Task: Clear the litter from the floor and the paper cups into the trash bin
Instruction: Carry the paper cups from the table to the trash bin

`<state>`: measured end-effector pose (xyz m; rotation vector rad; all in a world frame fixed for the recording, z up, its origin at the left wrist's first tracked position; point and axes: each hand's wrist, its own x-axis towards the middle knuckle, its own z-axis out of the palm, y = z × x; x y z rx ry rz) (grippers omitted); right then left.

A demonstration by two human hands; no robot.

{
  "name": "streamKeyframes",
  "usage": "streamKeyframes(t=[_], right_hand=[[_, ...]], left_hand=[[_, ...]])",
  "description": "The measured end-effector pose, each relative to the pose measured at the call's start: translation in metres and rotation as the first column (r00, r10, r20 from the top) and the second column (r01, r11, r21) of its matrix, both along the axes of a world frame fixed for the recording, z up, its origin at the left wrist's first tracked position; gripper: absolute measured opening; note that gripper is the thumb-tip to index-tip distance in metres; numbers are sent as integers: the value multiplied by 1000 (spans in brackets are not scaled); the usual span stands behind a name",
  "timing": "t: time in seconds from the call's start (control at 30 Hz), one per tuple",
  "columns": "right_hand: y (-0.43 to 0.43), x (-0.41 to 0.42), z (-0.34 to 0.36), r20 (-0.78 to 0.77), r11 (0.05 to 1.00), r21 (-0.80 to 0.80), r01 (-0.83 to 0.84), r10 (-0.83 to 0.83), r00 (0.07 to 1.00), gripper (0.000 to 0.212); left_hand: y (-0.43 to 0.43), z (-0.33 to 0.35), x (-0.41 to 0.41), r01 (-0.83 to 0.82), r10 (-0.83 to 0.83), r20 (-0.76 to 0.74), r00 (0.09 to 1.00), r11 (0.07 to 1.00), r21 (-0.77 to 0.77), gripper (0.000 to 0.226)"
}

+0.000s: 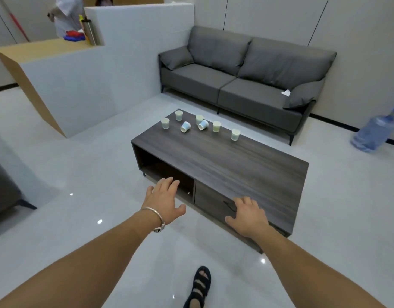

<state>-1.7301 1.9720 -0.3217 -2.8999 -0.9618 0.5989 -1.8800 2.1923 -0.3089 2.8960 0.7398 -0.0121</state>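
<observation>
While both arms reach out low in front, neither hand has anything in it. Left hand (164, 200), the one with the bracelet (155, 213), hangs over the floor just in front of the table's (236, 165) open shelf, fingers (169, 182) apart and fairly straight, thumb out to the side. Right hand (247, 215) is in front of the drawer side of the table, fingers loosely apart too. Honestly can't tell if it's touching the wood or just hovering, since only the back of it shows and the fingers are foreshortened.

The cups (185, 126) are all up at the far end of the table, near the sofa (247, 85), well apart from both hands. I count seven: five upright, two tipped on their sides, and one tipped one looks like it's touching the upright one behind it. Too small to say if anything's in them.

A white scrap (286, 92) lies on the sofa seat by the right-side cushion, can't make out what it is. A big blue water jug (373, 132) sits on the floor at the right edge, blurry and partly cut off. Top left, behind a white partition (102, 70), a person (65, 16) in white is cut off at the top edge. The stuff on the ledge there (something red, something blue, a metal bottle) is hard to read. A dark chair (5, 192) on the left is mostly out of view. One sandalled foot (199, 285) shows at the bottom.
</observation>
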Motion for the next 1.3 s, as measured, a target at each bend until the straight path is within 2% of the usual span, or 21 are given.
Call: streamKeyframes(t=[0.3,0.43,0.6,0.87,1.07,1.3], right_hand=[[141,141,0,-11,998,9,-62,62,998,71],[186,186,-6,-27,998,-4,-57,57,998,68],[238,248,-21,-61,999,-35,19,-21,998,70],[303,329,-33,-41,976,-76,203,-207,978,65],[325,383,-51,-98,947,-109,302,-313,945,69],[344,507,-97,-115,916,-137,376,-392,913,72]], left_hand=[[131,17,119,-85,84,21,996,996,26,80],[171,6,165,-49,49,-9,999,999,21,80],[231,-11,238,7,-9,-70,998,999,-33,82],[330,-16,367,169,-175,-81,981,983,-75,82],[357,-26,441,246,-259,-107,960,962,-120,84],[377,-59,539,300,-316,-130,940,945,-128,81]])
